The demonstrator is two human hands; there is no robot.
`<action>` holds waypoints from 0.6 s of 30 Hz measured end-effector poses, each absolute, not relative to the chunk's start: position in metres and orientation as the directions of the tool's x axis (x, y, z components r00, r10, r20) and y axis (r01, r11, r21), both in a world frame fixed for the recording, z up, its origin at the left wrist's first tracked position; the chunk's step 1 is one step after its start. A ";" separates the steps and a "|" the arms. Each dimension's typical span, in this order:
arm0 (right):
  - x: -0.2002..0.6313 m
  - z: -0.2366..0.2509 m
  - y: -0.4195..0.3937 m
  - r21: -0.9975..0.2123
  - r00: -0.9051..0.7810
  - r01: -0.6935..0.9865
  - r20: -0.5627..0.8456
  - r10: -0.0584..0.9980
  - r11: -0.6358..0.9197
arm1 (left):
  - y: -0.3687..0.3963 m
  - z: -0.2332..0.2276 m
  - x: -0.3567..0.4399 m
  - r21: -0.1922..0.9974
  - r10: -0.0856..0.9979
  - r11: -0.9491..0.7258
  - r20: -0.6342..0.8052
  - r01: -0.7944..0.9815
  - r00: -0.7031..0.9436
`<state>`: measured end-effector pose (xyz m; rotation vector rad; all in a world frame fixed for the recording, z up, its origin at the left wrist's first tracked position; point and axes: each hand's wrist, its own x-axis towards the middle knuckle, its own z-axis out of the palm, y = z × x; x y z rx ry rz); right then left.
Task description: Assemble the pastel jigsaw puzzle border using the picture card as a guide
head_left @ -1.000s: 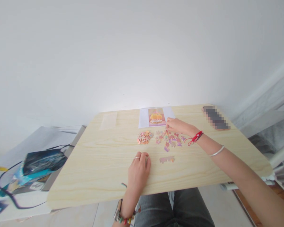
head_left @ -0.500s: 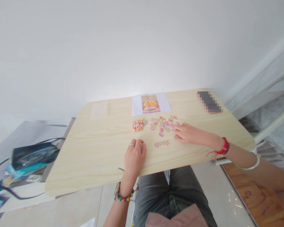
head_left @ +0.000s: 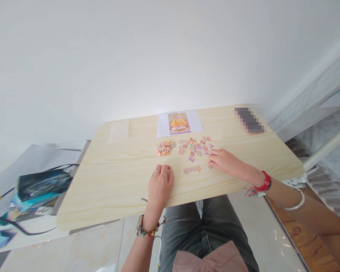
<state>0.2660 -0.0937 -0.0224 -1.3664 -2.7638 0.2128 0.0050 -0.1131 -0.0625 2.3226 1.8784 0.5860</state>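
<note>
Moved from pic. (head_left: 180, 124): R of 2 hands (head_left: 226, 162), at 1 pc. (head_left: 209, 166)

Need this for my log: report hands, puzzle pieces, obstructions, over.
Right hand at a piece, grip unclear. Left hand on table, grip unclear. Joined strip between hands. Scattered pieces and pile beyond strip, not covering it.

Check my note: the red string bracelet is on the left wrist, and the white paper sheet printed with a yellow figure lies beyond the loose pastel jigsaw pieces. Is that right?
Not quite: the head view shows the red string bracelet on the right wrist. The white paper sheet does lie beyond the loose pastel jigsaw pieces.
</note>
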 end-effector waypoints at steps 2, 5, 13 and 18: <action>0.271 -0.018 -0.092 -0.196 -0.620 0.770 -0.004 0.785 0.607 | -0.113 -0.062 0.005 0.303 0.958 -0.236 0.230 0.923 0.169; 0.278 -0.016 -0.089 -0.236 -0.672 0.720 -0.005 0.740 0.653 | -0.113 -0.062 0.005 0.296 0.957 -0.239 0.232 0.925 0.173; 0.272 -0.022 -0.089 -0.115 -0.701 0.710 -0.009 0.714 0.695 | -0.126 -0.056 0.012 0.297 0.890 -0.433 0.292 0.851 0.351; 0.264 -0.024 -0.094 0.011 -0.711 0.703 0.035 0.702 0.711 | -0.138 -0.053 0.026 0.236 0.857 -0.506 0.245 0.829 0.453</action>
